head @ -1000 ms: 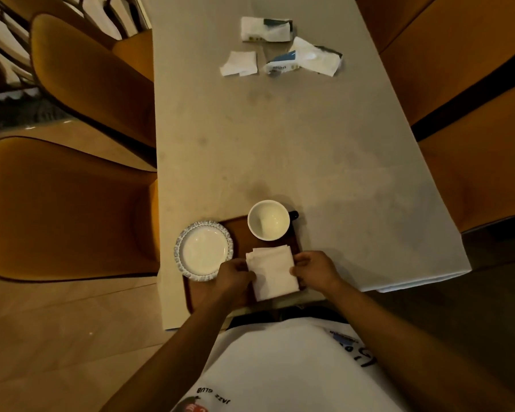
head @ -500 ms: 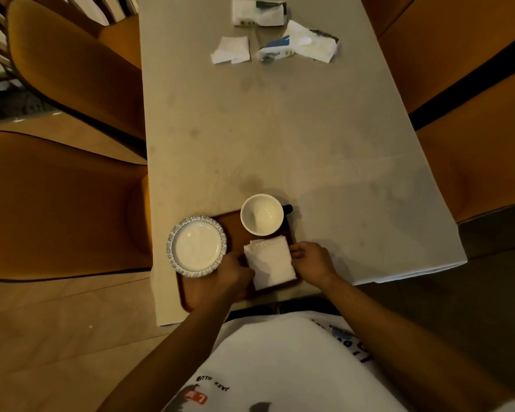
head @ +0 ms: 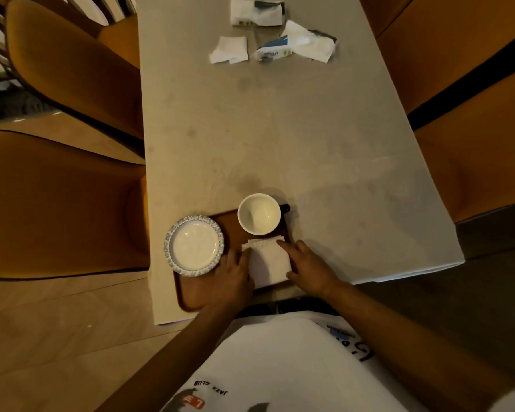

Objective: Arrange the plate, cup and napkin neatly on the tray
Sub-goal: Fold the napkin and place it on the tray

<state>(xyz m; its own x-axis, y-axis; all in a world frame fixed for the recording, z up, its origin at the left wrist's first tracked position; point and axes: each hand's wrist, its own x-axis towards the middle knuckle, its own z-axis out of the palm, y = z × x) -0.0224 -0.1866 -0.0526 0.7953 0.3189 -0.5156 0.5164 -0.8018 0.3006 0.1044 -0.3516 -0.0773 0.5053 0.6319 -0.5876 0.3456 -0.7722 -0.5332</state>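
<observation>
A brown wooden tray [head: 195, 295] lies at the near edge of the table. On its left side sits a white plate [head: 194, 245] with a blue patterned rim, overhanging the tray's left edge. An empty white cup [head: 259, 213] with a dark handle stands on the tray's far right corner. Just below the cup lies a folded white napkin [head: 268, 261]. My left hand [head: 231, 278] presses on the napkin's left edge. My right hand [head: 311, 270] rests on its right edge, index finger stretched to the top right corner.
The pale table [head: 280, 138] runs away from me. Tissue packets [head: 257, 13] and a loose tissue [head: 230, 50] lie at its far end. Orange chairs [head: 63, 203] stand along both sides, close to the table's edges.
Both hands have slid up along the napkin's sides, and the right index finger now reaches its top corner. The napkin sits closer under the cup. Plate and cup have not moved.
</observation>
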